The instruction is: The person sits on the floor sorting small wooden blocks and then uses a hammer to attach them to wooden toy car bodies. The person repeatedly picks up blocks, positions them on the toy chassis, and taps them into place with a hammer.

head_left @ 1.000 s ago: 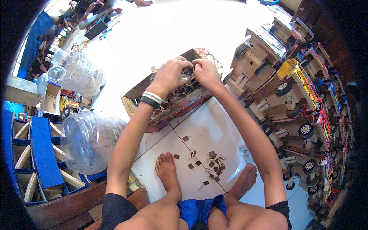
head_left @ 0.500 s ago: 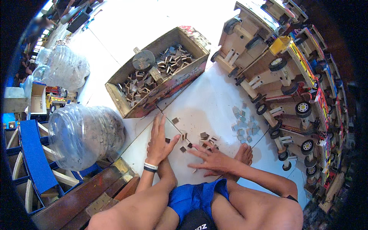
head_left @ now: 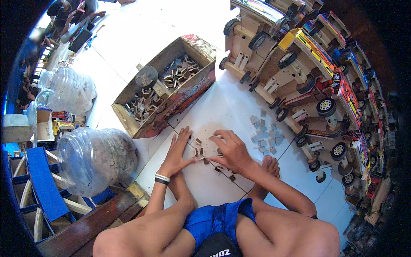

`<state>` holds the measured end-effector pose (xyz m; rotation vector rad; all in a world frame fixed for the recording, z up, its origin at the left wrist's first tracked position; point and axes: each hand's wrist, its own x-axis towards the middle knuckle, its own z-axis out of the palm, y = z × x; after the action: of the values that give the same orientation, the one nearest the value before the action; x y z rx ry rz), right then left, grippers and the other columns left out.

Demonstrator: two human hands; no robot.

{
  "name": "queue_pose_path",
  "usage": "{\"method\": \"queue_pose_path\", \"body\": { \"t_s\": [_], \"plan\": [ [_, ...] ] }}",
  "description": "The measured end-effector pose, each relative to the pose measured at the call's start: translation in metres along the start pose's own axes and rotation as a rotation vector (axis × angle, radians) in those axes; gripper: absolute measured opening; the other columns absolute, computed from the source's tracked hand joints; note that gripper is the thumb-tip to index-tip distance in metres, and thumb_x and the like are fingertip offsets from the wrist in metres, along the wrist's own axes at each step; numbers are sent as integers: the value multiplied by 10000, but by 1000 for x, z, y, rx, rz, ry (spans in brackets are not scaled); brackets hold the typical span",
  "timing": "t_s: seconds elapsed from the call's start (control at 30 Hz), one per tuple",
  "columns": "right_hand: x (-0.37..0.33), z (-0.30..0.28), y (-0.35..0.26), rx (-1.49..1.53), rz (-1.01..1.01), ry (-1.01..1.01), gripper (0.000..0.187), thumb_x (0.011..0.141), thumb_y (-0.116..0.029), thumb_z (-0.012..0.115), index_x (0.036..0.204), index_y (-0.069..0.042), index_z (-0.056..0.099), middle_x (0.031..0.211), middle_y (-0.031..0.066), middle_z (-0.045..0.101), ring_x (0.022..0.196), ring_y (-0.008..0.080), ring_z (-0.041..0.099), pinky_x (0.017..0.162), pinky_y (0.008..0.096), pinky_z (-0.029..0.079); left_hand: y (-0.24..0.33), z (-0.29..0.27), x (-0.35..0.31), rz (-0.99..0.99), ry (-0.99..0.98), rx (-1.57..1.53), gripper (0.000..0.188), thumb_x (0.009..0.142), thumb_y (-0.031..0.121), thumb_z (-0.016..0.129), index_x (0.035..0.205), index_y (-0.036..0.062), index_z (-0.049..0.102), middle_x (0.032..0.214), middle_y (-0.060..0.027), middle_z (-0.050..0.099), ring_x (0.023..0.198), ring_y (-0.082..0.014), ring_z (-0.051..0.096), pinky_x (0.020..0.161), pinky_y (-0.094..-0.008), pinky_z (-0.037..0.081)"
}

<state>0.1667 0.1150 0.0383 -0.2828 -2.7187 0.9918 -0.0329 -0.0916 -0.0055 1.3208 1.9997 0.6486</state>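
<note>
Head view, left hand [head_left: 174, 156] splayed open, right hand [head_left: 233, 153] open and curved, thin squarish pieces [head_left: 206, 161] between, smooth tiles [head_left: 209, 188]

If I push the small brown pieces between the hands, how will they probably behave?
The brown pieces would likely slide rather than roll, having flat faces on smooth-looking tiles. They are probably light, being small and thin. Their straight edges suggest stiffness.

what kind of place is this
Probably a small workshop making toy trucks: rows of wheeled toy trucks are stacked at the right, a wooden box holds many small pieces, and more lie loose on the tiled floor.
</note>
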Motion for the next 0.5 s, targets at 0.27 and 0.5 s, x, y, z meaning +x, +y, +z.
{"method": "queue_pose_path", "body": {
  "t_s": [0.27, 0.5],
  "plan": [
    [-59, 4, -22, -98, 425, -339, 1149, 638, -184, 970, 1603, -117, 350, 1451, 230, 410, 1263, 449, 508, 1005, 503, 559, 33, 33, -1, 91, -103, 278, 1548, 437, 598, 978, 1700, 173, 190, 1759, -217, 124, 1632, -423, 94, 1306, -596, 118],
    [-31, 44, -2, 345, 374, 106, 744, 781, -65, 858, 1434, -17, 502, 1338, 233, 493, 1218, 463, 572, 1036, 490, 515, 45, 56, 20, 176, 126, 96, 1442, 471, 524, 1006, 1666, 149, 290, 1704, -183, 292, 1595, -441, 203, 1284, -613, 200]
  ]
}}
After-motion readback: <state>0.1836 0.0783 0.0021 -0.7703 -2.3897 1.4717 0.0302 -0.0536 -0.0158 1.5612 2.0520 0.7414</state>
